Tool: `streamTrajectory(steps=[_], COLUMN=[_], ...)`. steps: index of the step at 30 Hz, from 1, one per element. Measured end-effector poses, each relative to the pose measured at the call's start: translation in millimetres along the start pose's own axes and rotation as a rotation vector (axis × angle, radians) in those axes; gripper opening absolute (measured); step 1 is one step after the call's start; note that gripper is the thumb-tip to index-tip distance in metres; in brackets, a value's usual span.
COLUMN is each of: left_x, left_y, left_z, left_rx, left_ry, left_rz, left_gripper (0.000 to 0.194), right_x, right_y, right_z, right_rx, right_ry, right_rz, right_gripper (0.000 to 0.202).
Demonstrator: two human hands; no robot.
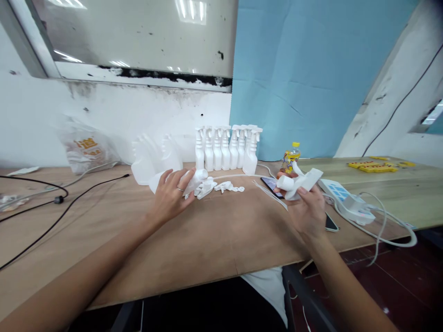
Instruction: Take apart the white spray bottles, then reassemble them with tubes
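Observation:
My left hand is closed around a white plastic bottle, which lies tilted with its neck pointing right. In my right hand is a white spray trigger head, held above the table with its round collar facing left. Loose white trigger heads lie on the table just right of my left hand. Behind them stands a row of white spray bottles with trigger heads on. White bottles without heads stand to the left, partly blurred.
A yellow-capped drink bottle stands behind my right hand. A dark-screened device, a phone and a white power strip with cables lie nearby. Black cables and a plastic bag are at left; yellow pieces lie far right.

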State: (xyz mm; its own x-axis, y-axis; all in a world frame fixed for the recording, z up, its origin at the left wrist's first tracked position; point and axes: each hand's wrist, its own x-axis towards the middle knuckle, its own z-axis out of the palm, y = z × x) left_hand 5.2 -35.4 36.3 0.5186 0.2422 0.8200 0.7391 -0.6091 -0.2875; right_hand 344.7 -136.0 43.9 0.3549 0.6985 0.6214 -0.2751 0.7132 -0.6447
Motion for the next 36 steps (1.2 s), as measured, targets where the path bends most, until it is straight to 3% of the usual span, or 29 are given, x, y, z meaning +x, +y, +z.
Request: streamTrajectory(steps=[8, 16, 20, 26, 32, 36], left_x=[-4, -6, -7, -13, -22, -23], left_y=[2, 5, 27, 62, 70, 73], left_z=[3.2, 1.7, -4.3, -4.9, 1.0, 1.7], left_rx=[0.002, -0.052, -0.133, -0.243, -0.264, -0.267], left_ry=[-0.055, -0.062, -0.081, -0.158, -0.224, -0.230], left_rz=[-0.021, -0.008, 0.085, 0.200, 0.251, 0.259], left_gripper=[0.075, 0.079, 0.084, 0.076, 0.069, 0.066], right_x=[6, 5, -11, -37, -48, -50], right_y=[-2, 4, 19, 40, 54, 63], right_z=[-11, -12, 1, 24, 22, 20], right_rx=[0.074, -0.024, -0.137, -0.300, -0.435, -0.536], right_ry=[0.043, 0.069, -0.012, -0.285, -0.445, -0.400], right_rz=[-0.051, -0.063, 0.130, 0.406, 0.402, 0.400], right_gripper=[0.021, 0.022, 0.032, 0.041, 0.044, 0.042])
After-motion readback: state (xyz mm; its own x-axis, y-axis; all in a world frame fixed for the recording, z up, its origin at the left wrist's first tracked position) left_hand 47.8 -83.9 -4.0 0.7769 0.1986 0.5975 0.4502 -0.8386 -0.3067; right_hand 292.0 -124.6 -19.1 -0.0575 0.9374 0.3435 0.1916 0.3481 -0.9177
